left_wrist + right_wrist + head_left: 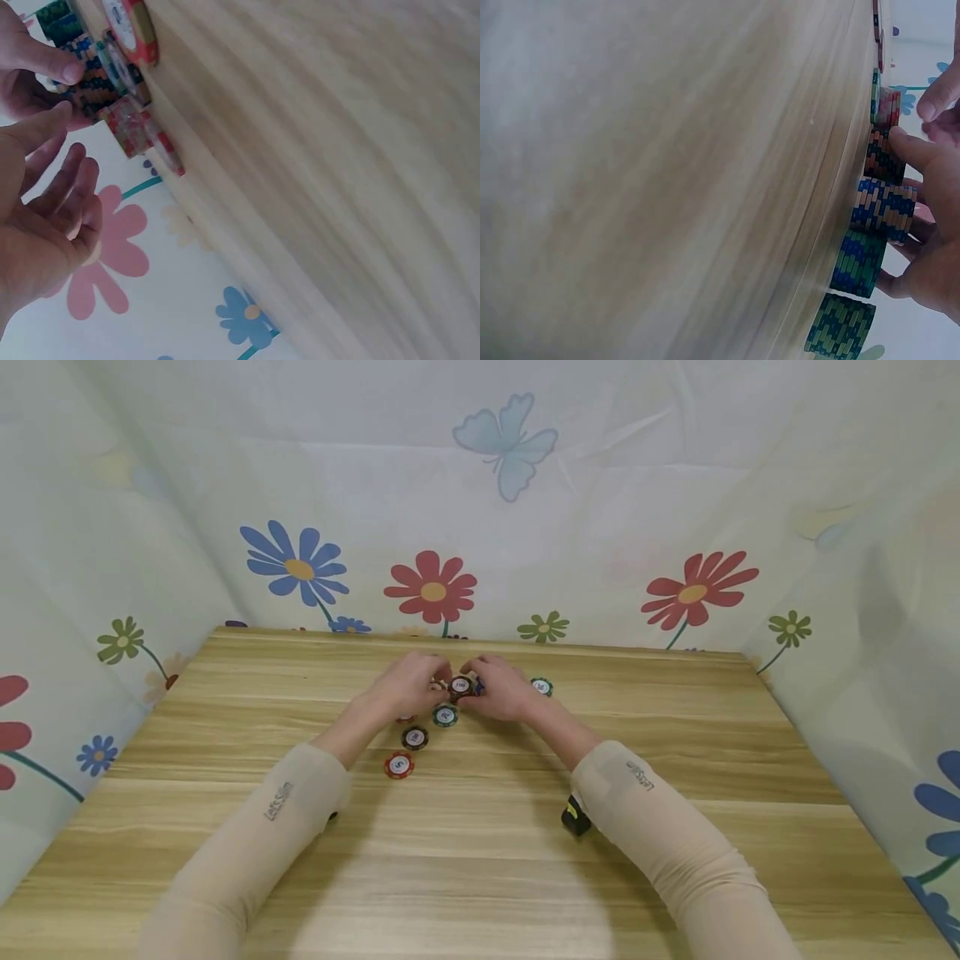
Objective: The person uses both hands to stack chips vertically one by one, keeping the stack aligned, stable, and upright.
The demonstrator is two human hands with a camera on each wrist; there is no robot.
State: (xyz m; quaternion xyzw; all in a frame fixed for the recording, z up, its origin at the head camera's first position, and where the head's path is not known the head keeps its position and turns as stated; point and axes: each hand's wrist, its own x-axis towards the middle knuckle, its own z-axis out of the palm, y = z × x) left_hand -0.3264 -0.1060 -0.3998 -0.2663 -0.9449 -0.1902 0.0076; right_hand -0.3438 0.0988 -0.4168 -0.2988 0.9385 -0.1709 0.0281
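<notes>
Near the table's far side, my right hand [501, 689] holds a stack of black poker chips [461, 686] between thumb and fingers. In the right wrist view, its thumb touches the top of that stack. My left hand [411, 683] is at the stack's left with fingers loosely bent, next to a short stack of red poker chips [126, 129]; I see no firm hold in it. Beyond the black stack stand a blue stack [883, 210] and two green stacks, a nearer one [859, 262] and an outer one [840, 326].
Loose chips lie flat in front of the hands: a green chip [445, 715], a black chip [415, 738] and a red chip [399, 765]. Another red chip [406, 719] is partly hidden by the left wrist. A small black item [576, 817] shows beside the right sleeve. A flowered cloth [600, 527] surrounds the wooden table [450, 877].
</notes>
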